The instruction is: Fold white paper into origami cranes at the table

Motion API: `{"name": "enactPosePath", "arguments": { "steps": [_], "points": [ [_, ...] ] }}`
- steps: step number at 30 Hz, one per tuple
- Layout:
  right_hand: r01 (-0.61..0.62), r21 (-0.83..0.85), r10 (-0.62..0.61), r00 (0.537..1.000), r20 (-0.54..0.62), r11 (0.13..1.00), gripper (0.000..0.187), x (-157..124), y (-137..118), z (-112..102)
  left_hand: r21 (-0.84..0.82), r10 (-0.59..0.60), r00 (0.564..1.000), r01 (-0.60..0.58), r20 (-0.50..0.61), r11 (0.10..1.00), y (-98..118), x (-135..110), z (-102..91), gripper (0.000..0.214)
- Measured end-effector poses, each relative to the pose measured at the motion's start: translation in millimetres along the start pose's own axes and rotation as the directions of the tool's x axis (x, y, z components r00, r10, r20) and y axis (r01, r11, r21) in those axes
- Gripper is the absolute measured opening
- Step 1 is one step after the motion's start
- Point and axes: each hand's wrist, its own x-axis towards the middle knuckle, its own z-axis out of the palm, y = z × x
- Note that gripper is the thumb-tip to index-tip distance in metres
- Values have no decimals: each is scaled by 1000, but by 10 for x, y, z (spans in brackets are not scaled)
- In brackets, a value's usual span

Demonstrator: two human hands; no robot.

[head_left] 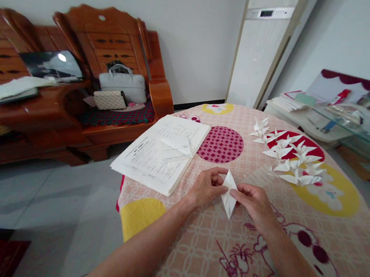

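Observation:
Between my two hands is a piece of folded white paper (229, 192), a long narrow diamond held above the patterned tablecloth (192, 242). My left hand (208, 186) pinches its left edge with thumb and fingers. From the other side my right hand (252, 200) grips it, the thumb lying on the paper's face. Several white paper cranes (294, 156) stand in a cluster on the right part of the table. Beyond my left hand lies a stack of printed sheets (150, 161), with a partly folded sheet (177, 148) on top.
A wooden chair (106, 30) with a grey handbag (123, 85) and a small quilted bag (110, 99) is at the back left. A tall white air conditioner (269, 27) stands by the wall. At the right, a glass-edged side table (357, 129) holds papers and other items.

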Motion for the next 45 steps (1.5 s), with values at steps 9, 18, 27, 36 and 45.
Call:
{"name": "enactPosePath", "arguments": {
  "steps": [9,18,27,36,45],
  "points": [
    [-57,34,59,997,-57,998,30,-26,-3,20,117,67,998,-68,14,991,-111,9,10,49],
    [-288,-92,298,946,124,953,42,-82,-30,9,226,53,998,-62,46,972,-96,121,-36,45],
    [482,-653,-521,840,153,584,13,-48,-8,-183,561,67,975,-178,212,808,-74,292,-41,41],
    [619,-751,-508,735,449,231,17,1,68,-146,670,254,910,-412,326,618,-106,194,-53,20],
    [635,-724,-518,730,446,271,21,2,96,-153,667,233,867,-491,441,560,-51,-47,-160,13]
  ]
}}
